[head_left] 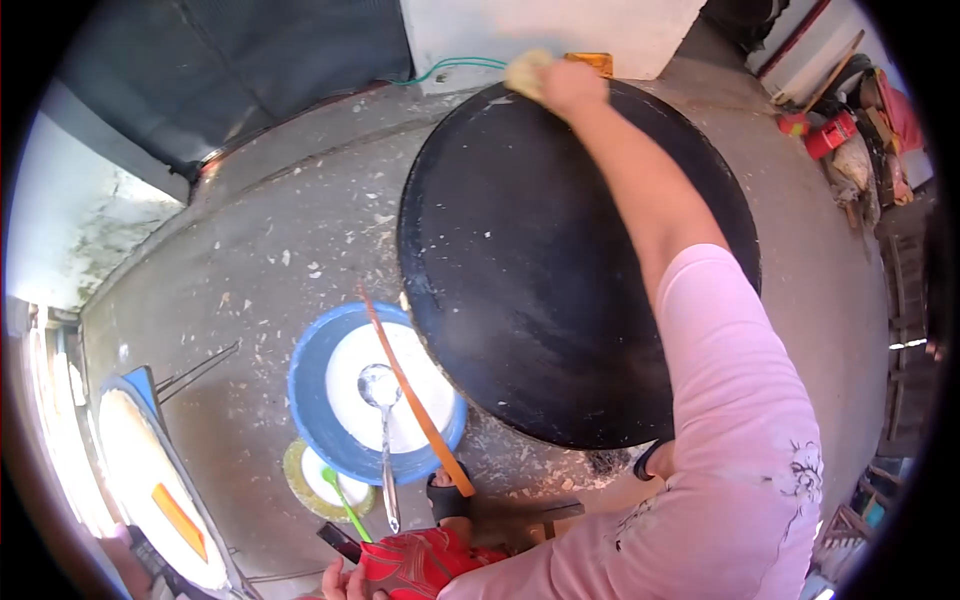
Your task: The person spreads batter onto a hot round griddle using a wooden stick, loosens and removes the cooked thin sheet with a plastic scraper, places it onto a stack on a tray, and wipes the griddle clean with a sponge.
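At the far rim of a large round black griddle [560,270], my right hand [575,88] is closed on a pale yellow, crumpled cloth [528,76]. My bare forearm and pink sleeve cross above the griddle's right side and hide part of it. My left hand [345,580] is at the bottom edge of the view, beside the red clothing [420,562] over my leg. Its visible fingers are slightly bent and apart, with nothing seen in them; the rest of that hand is cut off. A small dark flat object [338,542] lies just above it.
Left of the griddle stands a blue basin [305,400] of white batter, with a metal ladle [388,450] and a long reddish-brown stick [420,410] across it. A small bowl [300,480] holds a green-handled utensil [345,505]. At far left, an orange strip [180,522] lies on a pale surface.
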`<state>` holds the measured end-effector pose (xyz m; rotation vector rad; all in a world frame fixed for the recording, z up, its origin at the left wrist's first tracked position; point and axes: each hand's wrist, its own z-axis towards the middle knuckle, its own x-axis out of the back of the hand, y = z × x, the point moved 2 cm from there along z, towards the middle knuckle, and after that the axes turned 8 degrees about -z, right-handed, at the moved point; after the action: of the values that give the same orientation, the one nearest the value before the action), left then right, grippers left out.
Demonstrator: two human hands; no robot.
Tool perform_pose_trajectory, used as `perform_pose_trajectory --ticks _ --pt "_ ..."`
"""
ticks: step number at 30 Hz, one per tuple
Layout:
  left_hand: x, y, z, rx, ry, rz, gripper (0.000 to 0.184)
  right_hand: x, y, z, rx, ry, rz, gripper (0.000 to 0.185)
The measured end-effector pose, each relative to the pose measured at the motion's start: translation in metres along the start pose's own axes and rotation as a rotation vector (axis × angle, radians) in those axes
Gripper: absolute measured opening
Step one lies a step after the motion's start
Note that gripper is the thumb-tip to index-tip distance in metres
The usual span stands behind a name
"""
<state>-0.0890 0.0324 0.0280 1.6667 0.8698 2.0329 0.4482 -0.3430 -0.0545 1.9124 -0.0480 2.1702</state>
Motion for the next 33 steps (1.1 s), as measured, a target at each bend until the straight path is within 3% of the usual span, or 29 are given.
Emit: perform_pose_trajectory --ticks 2,4,6,7,10,14,17,19,21,23,24,26,27,29,30,32,33 --pt "0.001 0.013 0.005 0.067 0.008 -0.051 0.029 0.017 -0.065 -0.024 0.17 -0.142 0.033 0.033" --pt "0.0 0.015 0.002 0.05 0.008 -0.04 0.03 -0.001 -0.115 -0.057 0.489 0.089 0.014 0.03" --pt "0.001 0.012 -0.003 -0.011 -0.032 -0.033 0.033 0.01 -0.141 -0.13 0.708 0.11 0.079 0.033" --pt "0.001 0.011 -0.006 -0.03 -0.036 0.001 0.034 0.017 -0.14 -0.17 0.766 0.125 0.205 0.023" --pt "0.004 0.017 -0.016 -0.043 -0.038 -0.11 0.036 0.042 -0.107 -0.284 1.003 0.164 0.428 0.022" --pt "0.012 0.005 -0.037 -0.089 0.033 -0.141 0.036 0.076 -0.029 -0.412 1.043 0.041 0.574 0.037" --pt "0.018 0.003 -0.046 -0.121 0.061 -0.146 0.034 0.074 0.01 -0.498 1.001 -0.072 0.591 0.041" --pt "0.022 0.0 -0.05 -0.154 0.088 -0.152 0.031 0.021 0.025 -0.55 0.628 -0.321 0.78 0.048" --pt "0.023 0.001 -0.05 -0.172 0.087 -0.152 0.031 -0.03 0.04 -0.583 0.218 -0.648 0.691 0.056" --pt "0.024 0.002 -0.051 -0.193 0.114 -0.174 0.03 -0.06 0.044 -0.594 -0.134 -0.628 0.66 0.053" --pt "0.025 0.002 -0.052 -0.198 0.108 -0.169 0.03 -0.073 0.044 -0.593 -0.141 -0.629 0.667 0.053" --pt "0.025 0.0 -0.055 -0.213 0.113 -0.175 0.03 -0.093 0.047 -0.587 -0.239 -0.244 0.735 0.05" --pt "0.025 -0.001 -0.056 -0.225 0.117 -0.166 0.03 -0.113 0.047 -0.588 -0.235 -0.238 0.743 0.05" --pt "0.028 -0.001 -0.058 -0.236 0.13 -0.166 0.03 -0.149 0.039 -0.588 -0.182 -0.511 0.647 0.049" --pt "0.028 -0.001 -0.057 -0.243 0.136 -0.173 0.031 -0.129 0.034 -0.578 -0.173 -0.5 0.655 0.049" --pt "0.028 -0.004 -0.058 -0.239 0.156 -0.186 0.032 -0.061 0.02 -0.561 -0.382 -0.829 0.38 0.052" --pt "0.029 -0.005 -0.058 -0.235 0.172 -0.201 0.032 -0.06 0.007 -0.557 -0.372 -0.824 0.384 0.052"
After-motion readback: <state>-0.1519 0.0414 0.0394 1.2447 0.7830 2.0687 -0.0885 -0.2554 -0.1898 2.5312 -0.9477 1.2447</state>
